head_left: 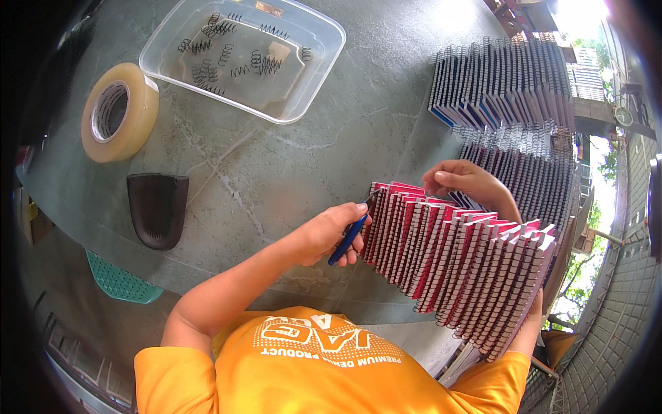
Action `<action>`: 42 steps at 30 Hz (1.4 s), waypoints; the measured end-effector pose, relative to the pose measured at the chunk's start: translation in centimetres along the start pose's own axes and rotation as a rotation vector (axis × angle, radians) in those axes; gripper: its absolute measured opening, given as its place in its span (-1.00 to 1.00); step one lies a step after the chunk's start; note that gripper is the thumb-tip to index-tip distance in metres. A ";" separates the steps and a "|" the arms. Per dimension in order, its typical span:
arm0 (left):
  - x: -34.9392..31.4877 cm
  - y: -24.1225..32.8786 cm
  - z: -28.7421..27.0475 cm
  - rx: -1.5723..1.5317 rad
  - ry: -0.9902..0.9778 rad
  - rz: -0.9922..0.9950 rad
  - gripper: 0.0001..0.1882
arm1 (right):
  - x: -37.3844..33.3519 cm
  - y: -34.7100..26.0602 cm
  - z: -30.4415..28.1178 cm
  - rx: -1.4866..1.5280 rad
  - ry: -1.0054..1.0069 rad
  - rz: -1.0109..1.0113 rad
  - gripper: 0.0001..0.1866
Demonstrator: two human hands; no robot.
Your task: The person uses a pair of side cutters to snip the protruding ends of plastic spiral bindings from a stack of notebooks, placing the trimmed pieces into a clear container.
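My left hand point(336, 234) is closed around blue-handled pliers point(350, 239), whose dark tip touches the left end of a row of spiral-bound notebooks point(448, 255). These notebooks have red and pink covers and black wire coils, and they stand packed side by side at the table's near right edge. Behind their far side, my right hand point(465, 181) has its fingers curled down near the upper edges of the leftmost notebooks. Whatever those fingers may hold is hidden. My right forearm passes behind the row.
A clear plastic tub point(303, 93) with short black coil pieces stands at the back. Left of it lies a roll of clear tape point(141, 114), with a dark rounded object point(158, 210) nearer me. More spiral notebooks point(496, 90) are stacked at the far right. A green perforated plastic item point(123, 277) shows below the table edge.
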State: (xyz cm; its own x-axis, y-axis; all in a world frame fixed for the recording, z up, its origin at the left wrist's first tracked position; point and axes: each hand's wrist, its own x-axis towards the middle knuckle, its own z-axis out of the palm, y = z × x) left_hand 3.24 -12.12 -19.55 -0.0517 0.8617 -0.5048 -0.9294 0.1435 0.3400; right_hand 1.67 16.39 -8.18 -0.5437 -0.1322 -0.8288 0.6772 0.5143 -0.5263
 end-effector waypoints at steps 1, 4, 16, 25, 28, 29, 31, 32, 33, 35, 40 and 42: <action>0.2 -0.3 -0.1 0.019 -0.006 0.016 -0.57 | 0.8 0.6 0.2 -0.020 0.003 0.011 -0.58; 0.2 -0.6 0.0 0.020 -0.039 0.006 -0.58 | 1.5 1.0 1.8 0.035 0.010 0.054 -0.63; 0.5 -0.4 0.6 0.085 0.001 0.071 -0.57 | 3.5 2.0 2.8 0.208 -0.160 -0.202 -0.60; 0.4 -1.1 1.3 0.009 0.108 0.056 -0.55 | 4.3 2.3 2.6 0.236 -0.360 -0.275 -0.71; 0.4 -1.1 1.8 0.131 0.155 0.070 -0.56 | 4.3 2.6 2.6 0.263 -0.373 -0.258 -0.69; 0.4 -1.2 2.0 0.199 0.179 0.097 -0.57 | 4.4 2.7 2.6 0.261 -0.372 -0.263 -0.68; 0.2 -1.4 2.6 0.336 0.226 0.151 -0.59 | 4.4 2.7 2.5 0.264 -0.365 -0.230 -0.66; 0.2 -1.3 2.8 0.336 0.233 0.146 -0.60 | 4.3 2.3 2.5 0.267 -0.361 -0.192 -0.65; 0.2 -1.3 3.0 0.337 0.240 0.142 -0.61 | 4.2 2.1 2.5 0.270 -0.357 -0.154 -0.63; 0.2 -1.1 3.2 0.338 0.253 0.133 -0.62 | 4.2 2.3 2.5 0.269 -0.358 -0.173 -0.61; 0.2 -0.4 3.5 0.381 0.271 0.121 -0.62 | 4.3 2.6 2.6 0.281 -0.367 -0.220 -0.62; 0.1 -0.3 3.7 0.414 0.284 0.123 -0.62 | 4.8 3.3 2.4 0.283 -0.384 -0.260 -0.62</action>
State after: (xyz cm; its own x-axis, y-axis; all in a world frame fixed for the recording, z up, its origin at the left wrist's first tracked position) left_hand 4.84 -10.25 -16.78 -0.3018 0.7264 -0.6175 -0.6908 0.2798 0.6667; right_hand 2.49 15.37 -14.34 -0.5271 -0.5516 -0.6465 0.6803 0.1820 -0.7100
